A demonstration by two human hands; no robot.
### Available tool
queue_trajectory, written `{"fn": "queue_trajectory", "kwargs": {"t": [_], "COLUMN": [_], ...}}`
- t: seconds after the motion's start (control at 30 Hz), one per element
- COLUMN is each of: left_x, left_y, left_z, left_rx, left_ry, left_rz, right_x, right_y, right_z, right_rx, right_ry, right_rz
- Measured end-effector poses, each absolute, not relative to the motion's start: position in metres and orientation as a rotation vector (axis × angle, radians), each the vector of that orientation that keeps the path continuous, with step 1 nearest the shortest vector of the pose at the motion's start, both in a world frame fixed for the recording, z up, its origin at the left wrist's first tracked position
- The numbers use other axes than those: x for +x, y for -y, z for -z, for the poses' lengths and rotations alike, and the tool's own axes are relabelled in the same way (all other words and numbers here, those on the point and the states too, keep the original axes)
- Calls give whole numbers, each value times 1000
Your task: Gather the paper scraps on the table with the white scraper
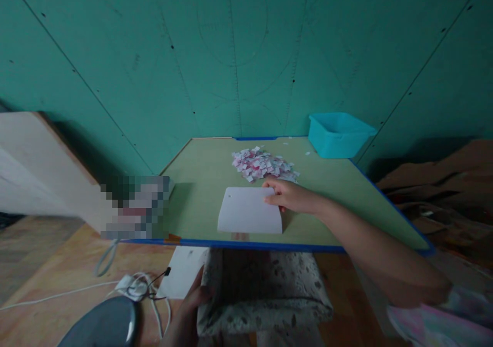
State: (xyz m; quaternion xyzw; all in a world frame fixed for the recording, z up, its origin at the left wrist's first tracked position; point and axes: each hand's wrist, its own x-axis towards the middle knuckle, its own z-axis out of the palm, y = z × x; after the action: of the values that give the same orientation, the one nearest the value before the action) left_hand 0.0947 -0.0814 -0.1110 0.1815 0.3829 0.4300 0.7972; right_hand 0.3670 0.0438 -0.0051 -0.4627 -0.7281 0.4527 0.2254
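My right hand (283,195) is closed on the right edge of a stiff white card (250,211), thumb on its face. The card has a small hole in its upper left corner and is held over the front part of the pale green table top (200,167). Just behind it lies a loose heap of small pink and white paper pieces (262,163). Below the table's front edge, my left hand (198,295) grips the left side of a grey, dark-spotted cloth bag (265,311). The bag's mouth gapes upward and its inside is dark.
A turquoise plastic basin (339,134) stands at the table's back right corner, with a few stray paper bits beside it. At the left, a blurred-out object (142,208) leans near a pale board (50,167). White cables (144,285) and a grey round seat (102,324) are below.
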Motion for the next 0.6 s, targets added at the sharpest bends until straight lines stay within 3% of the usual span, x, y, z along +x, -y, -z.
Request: {"fn": "queue_trajectory", "kwargs": {"t": [0.37,0.6], "left_x": [100,77], "left_y": [84,57], "left_z": [102,159], "left_rx": [443,249], "left_ry": [-927,-1113], "left_rz": [-900,-860], "right_x": [367,367], "right_y": [-41,-39], "right_z": [5,5], "right_rx": [-1225,-1205], "right_ry": [2037,2050], "right_rz": [-1293,-1342]}}
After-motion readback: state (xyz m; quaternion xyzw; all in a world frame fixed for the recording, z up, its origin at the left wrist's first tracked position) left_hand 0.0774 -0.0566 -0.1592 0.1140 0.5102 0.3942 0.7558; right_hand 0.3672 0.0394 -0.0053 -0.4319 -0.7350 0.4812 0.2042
